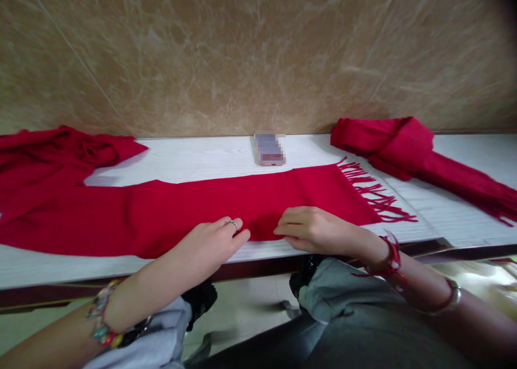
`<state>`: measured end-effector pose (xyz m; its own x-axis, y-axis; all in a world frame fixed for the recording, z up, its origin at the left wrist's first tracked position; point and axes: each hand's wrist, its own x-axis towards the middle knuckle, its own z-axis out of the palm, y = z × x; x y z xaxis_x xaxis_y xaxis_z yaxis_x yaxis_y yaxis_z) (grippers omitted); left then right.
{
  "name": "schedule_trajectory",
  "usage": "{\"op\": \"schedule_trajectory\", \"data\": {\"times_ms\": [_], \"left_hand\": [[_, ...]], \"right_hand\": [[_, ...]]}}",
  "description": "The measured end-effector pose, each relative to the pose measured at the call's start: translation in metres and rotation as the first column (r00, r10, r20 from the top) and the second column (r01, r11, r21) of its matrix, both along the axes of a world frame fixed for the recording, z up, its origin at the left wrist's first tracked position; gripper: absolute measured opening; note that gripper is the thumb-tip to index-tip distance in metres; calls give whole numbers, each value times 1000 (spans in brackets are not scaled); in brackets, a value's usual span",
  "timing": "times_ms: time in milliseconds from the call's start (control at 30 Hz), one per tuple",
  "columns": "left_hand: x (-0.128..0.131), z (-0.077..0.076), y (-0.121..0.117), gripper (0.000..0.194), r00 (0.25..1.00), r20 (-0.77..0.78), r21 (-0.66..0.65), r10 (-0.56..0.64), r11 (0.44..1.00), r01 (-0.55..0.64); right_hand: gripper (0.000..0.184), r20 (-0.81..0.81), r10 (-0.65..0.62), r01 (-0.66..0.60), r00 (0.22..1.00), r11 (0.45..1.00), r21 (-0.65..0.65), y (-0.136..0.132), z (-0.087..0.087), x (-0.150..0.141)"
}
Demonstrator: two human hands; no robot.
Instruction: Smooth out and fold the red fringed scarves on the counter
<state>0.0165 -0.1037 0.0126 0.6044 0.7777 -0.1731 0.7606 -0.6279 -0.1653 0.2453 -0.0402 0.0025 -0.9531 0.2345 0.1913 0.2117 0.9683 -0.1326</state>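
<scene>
A long red scarf (226,196) lies spread lengthwise on the white surface, its fringe (375,196) fanned out at the right end. My left hand (220,239) is at the scarf's near edge, fingers bent and drawn in toward the thumb on the cloth. A little to the right, my right hand (305,229) has its fingers together, pinching at the same edge. The fingertips partly hide how much cloth they grip. Toward the left, the scarf runs into a loose, crumpled heap of red cloth (68,153).
Behind the scarf a phone (270,150) lies by the brown marbled wall (242,56). A second red scarf, folded into a knot-like bundle (388,143), rests at the right. The table's front edge (258,268) runs close to my legs.
</scene>
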Motion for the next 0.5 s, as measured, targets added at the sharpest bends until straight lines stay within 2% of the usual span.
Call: {"op": "schedule_trajectory", "data": {"times_ms": [267, 400, 500], "left_hand": [[4, 3, 6, 21, 994, 40, 40, 105, 993, -107], [1, 2, 7, 20, 994, 49, 82, 101, 991, -105], [-3, -1, 7, 21, 994, 83, 94, 74, 992, -82]], "right_hand": [[22, -91, -32, 46, 995, 985, 166, -4, -10, -5], [20, -144, -86, 121, 986, 959, 256, -7, -15, -13], [25, -132, -84, 124, 988, 936, 330, -7, -16, -13]]}}
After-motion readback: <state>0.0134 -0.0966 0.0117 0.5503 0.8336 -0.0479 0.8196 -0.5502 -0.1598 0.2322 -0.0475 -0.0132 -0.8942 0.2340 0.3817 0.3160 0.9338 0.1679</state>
